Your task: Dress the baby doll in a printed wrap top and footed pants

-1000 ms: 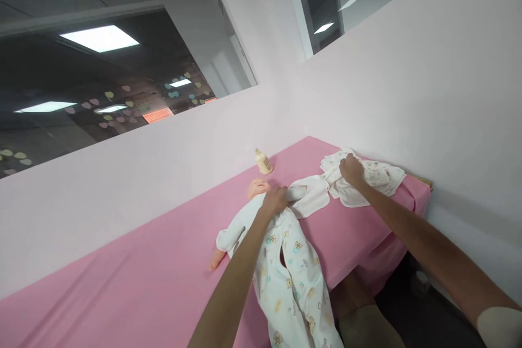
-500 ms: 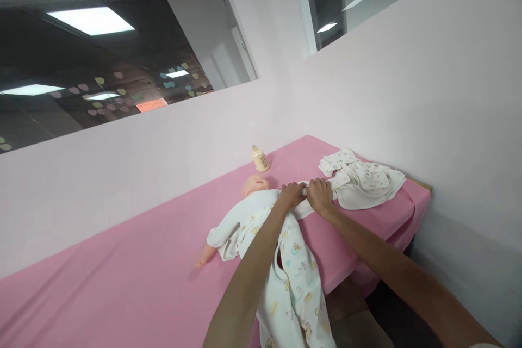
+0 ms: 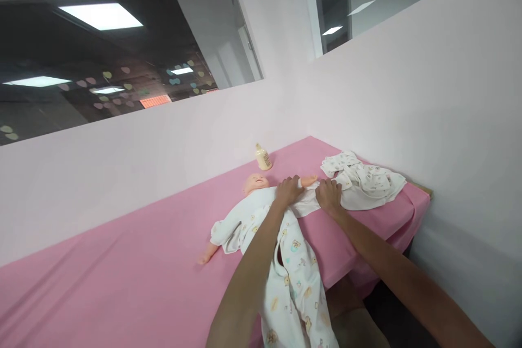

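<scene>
both hands (image 3: 310,194) on doll's sleeve (image 3: 306,204)

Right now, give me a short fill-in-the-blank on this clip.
1. The doll lies on a ____ sheet.
2. The left hand and right hand both rest on the doll's ____.
3. The small bottle stands next to the ____.
Missing: pink; sleeve; wall.

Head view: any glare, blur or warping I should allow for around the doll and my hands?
Head view: even soft light, no glare on the doll; left hand and right hand reasonably sharp; wide-angle tilt bends walls; ceiling lights reflect in the window.
</scene>
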A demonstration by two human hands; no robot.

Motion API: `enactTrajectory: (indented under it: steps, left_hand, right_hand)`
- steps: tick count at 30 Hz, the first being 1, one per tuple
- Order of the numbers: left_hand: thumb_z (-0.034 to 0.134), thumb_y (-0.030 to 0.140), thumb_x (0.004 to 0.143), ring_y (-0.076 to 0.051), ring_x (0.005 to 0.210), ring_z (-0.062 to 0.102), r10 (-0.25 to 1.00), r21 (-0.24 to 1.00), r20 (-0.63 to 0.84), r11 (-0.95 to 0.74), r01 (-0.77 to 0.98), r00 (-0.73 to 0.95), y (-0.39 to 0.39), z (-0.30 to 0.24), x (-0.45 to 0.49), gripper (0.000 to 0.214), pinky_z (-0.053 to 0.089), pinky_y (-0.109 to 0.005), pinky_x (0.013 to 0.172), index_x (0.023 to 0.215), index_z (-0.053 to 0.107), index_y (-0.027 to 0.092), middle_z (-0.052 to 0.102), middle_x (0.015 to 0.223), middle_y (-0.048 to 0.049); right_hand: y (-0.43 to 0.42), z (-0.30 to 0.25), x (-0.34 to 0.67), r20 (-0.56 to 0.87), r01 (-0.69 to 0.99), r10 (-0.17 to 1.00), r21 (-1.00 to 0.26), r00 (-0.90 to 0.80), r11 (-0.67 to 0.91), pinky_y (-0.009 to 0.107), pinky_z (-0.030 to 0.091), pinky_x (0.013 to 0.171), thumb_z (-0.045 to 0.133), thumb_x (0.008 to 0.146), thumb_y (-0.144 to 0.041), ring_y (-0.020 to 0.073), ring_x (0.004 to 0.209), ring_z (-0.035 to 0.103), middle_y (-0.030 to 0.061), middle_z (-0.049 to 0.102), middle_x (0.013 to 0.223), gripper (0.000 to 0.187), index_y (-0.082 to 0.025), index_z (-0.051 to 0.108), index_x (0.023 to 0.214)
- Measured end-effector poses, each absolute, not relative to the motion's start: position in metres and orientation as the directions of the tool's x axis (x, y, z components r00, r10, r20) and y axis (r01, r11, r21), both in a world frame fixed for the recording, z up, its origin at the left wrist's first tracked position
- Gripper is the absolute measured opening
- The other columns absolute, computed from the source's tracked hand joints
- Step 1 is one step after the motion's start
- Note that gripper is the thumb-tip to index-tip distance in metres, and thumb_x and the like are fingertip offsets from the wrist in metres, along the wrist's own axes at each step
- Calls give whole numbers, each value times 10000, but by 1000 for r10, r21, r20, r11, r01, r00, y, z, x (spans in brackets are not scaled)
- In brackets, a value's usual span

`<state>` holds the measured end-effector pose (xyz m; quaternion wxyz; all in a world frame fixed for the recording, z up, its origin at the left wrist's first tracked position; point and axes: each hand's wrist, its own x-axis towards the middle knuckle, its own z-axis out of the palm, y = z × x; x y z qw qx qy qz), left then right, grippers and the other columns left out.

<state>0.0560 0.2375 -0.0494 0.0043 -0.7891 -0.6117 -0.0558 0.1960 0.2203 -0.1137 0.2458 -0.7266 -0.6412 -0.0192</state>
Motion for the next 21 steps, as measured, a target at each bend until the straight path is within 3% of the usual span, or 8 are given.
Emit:
enactTrajectory:
  steps: [4,7,10,12,14,16,19,21]
  left_hand:
    - [568,385,866,-268,1127,563,963,114,119,-254,961,240,233,-45,57,418,422,-366,948,1228,544,177,618,1200,-131]
    - [465,315,926,-211,1168,533,941,172,262,-262,950,212,217,-36,38,351,385,-319,1013,1240,534,177,600,1246,-102]
    - [430,309,931,-216,1125,538,851,265,517,-262,928,93,184,-30,-4,257,361,-333,1040,1054,614,179,646,1128,-85]
    - [413,317,923,-225,1069,564,836,373,540,-138,917,-94,160,-31,-39,262,397,-345,994,970,632,181,659,1059,-85]
    - [444,335,897,-232,1008,598,871,535,381,67,842,-311,138,-37,-70,275,445,-352,917,1019,627,170,662,1076,-90]
    - [482,389,881,-260,1030,607,884,641,211,197,742,-417,124,-46,-91,330,449,-378,922,1063,627,155,670,1087,-99]
    - [560,453,848,-270,1107,600,904,852,-23,241,465,-427,117,-64,-101,388,458,-372,947,1075,641,149,676,1136,-109]
    - [640,470,802,-266,1135,596,899,954,-96,206,219,-427,117,-75,-98,446,469,-366,953,1108,634,146,666,1177,-130]
  right_hand:
    - [211,-112,191,432,957,901,-276,46,84,406,347,866,305,979,-247,297,995,551,161,656,1014,377,-111,657,993]
    - [208,-109,189,446,923,895,-345,0,172,367,354,851,262,991,-243,262,951,569,136,671,928,423,-143,664,901]
    - [204,-107,182,412,764,910,-574,-41,295,306,369,785,324,975,-283,209,878,577,89,667,871,374,-180,619,771]
    - [202,-106,171,299,542,953,-795,-38,271,288,372,724,381,946,-337,190,795,568,60,644,786,351,-188,564,685]
    - [200,-105,155,168,333,985,-927,-43,173,285,369,671,401,920,-377,181,718,550,37,606,696,354,-193,520,642]
    - [200,-105,136,89,218,994,-971,-68,101,286,365,631,411,895,-401,180,679,542,24,581,645,351,-195,505,627]
    - [202,-105,111,5,105,993,-994,-115,18,299,371,610,479,833,-416,197,669,549,26,579,621,316,-191,517,614]
    - [205,-106,101,-27,0,987,-1000,-156,-27,316,392,623,526,795,-420,216,681,565,40,598,627,289,-183,552,630]
